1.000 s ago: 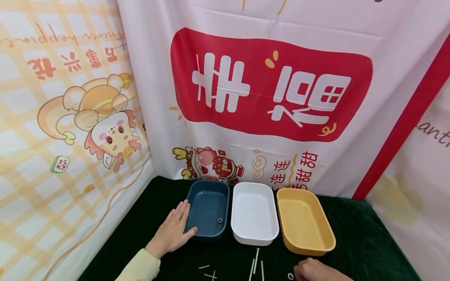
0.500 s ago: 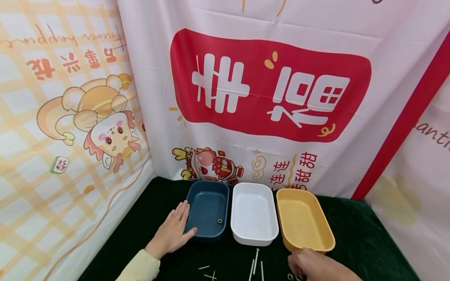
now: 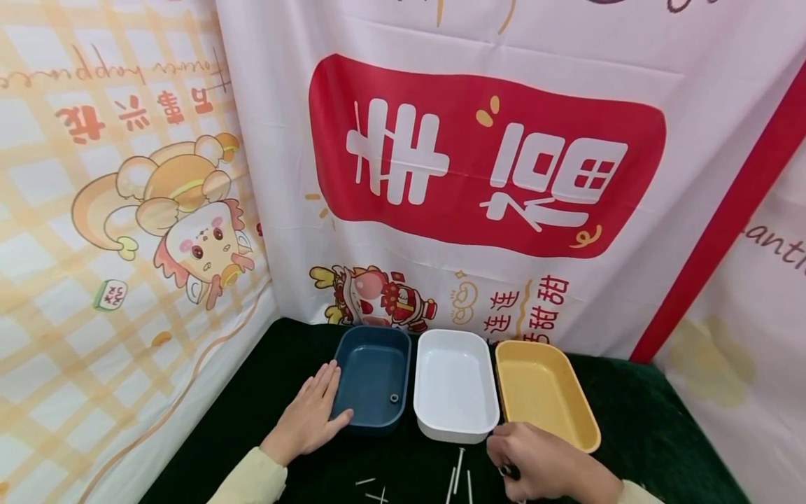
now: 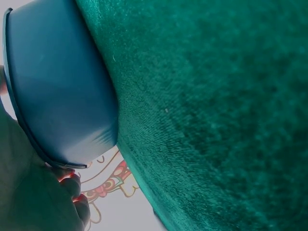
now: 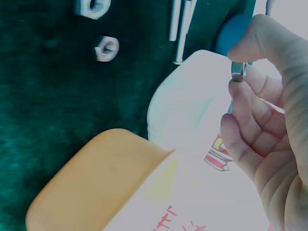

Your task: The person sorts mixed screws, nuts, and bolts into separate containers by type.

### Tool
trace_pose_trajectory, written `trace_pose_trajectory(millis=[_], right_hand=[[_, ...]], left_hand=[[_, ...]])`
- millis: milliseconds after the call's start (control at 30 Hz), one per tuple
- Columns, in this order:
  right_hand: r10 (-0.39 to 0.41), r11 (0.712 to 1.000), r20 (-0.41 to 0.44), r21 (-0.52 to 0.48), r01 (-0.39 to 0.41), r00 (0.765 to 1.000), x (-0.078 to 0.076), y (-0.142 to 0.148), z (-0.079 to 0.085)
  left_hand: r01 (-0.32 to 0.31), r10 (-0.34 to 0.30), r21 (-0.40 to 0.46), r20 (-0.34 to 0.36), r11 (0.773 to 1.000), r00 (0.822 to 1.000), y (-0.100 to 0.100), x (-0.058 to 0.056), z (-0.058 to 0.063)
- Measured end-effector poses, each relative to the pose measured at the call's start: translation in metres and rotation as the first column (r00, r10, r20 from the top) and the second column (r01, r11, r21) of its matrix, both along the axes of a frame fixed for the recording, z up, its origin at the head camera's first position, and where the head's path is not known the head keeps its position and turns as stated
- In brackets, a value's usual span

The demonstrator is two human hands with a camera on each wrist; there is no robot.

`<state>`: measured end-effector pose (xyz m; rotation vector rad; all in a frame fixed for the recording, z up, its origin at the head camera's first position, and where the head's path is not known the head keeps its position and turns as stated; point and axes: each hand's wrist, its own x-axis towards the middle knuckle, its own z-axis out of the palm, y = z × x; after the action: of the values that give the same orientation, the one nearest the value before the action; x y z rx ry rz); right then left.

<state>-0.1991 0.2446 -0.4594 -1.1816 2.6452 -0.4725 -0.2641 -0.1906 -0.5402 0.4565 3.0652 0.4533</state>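
My right hand pinches a small metal nut between thumb and fingertip, close to the near ends of the white and yellow trays. The other fingers are curled. My left hand rests on the left rim of the blue tray, fingers straight and thumb over its near corner. Inside that tray lies one nut. In the right wrist view, two more nuts, a nearer one and one at the top edge, lie on the green cloth.
A white tray stands in the middle, a yellow tray to its right. Long bolts lie before the white tray. Several small screws lie further left on the dark green cloth. A printed curtain hangs behind.
My right hand has come up from the front right and moved left and away, toward the gap between the white and yellow trays. My left hand stays on the blue tray.
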Motion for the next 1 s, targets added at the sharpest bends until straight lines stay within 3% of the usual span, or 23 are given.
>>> trace_pose_trajectory(millis=[233, 433, 700, 1000], right_hand=[[0.078, 0.996, -0.128, -0.026, -0.082, 0.989, -0.014, -0.024, 0.006], [0.121, 0.989, -0.250, -0.049, -0.137, 0.961, -0.024, -0.042, 0.009], [0.132, 0.983, -0.295, -0.088, -0.164, 0.946, -0.039, -0.069, 0.017], [0.092, 0.973, -0.447, -0.148, -0.175, 0.890, -0.052, -0.098, 0.021]], left_hand=[[0.000, 0.000, -0.001, -0.003, 1.000, 1.000, -0.001, 0.001, 0.000], [0.005, -0.005, -0.005, -0.003, 1.000, 1.000, -0.001, 0.000, 0.000], [0.007, -0.007, -0.002, 0.000, 1.000, 1.000, -0.002, 0.001, 0.001], [0.006, -0.006, 0.024, 0.012, 1.000, 1.000, 0.000, 0.002, 0.004]])
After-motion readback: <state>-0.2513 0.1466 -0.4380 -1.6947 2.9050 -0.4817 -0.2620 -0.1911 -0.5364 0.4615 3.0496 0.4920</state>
